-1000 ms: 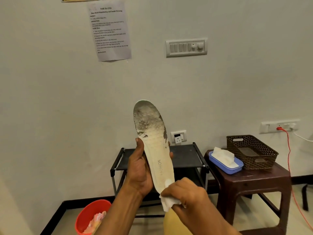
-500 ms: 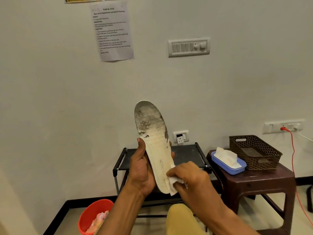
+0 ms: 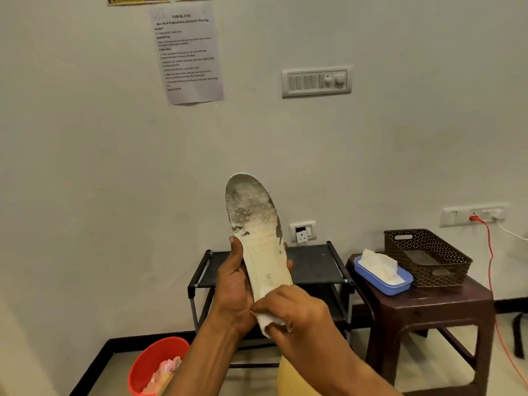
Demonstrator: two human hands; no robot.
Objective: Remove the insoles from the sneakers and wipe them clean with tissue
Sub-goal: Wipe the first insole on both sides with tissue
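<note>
I see one insole (image 3: 257, 230) held up in front of a pale wall, well above the floor and in no shoe. Its long axis runs almost upright, toe end at the top and leaning slightly left, heel end at the bottom.

My left hand (image 3: 234, 284) holds it round the middle, with the thumb on the left edge and the fingertips curling past the right edge. My right hand (image 3: 297, 310) is closed round a folded white tissue (image 3: 267, 321) and presses it against the heel end, just beside the left palm.

What matters for the next stroke is that the grey, flaking dirt sits on the toe half, above the left hand's grip. From the tissue it lies straight up the long axis. The right hand is the nearer one to do the wiping, but I judge it must pass over the left hand's fingers to reach the dirt.

A second ago the tissue sat lower, at the very tip of the heel, and the printed word on the insole was fully readable. Now the right hand has climbed and covers all but its last letters. The left hand's hold looks unchanged.

A blue tissue tray (image 3: 400, 284) rests on a brown stool (image 3: 428, 304) to the right, and a red bin (image 3: 151, 364) stands lower left.
</note>
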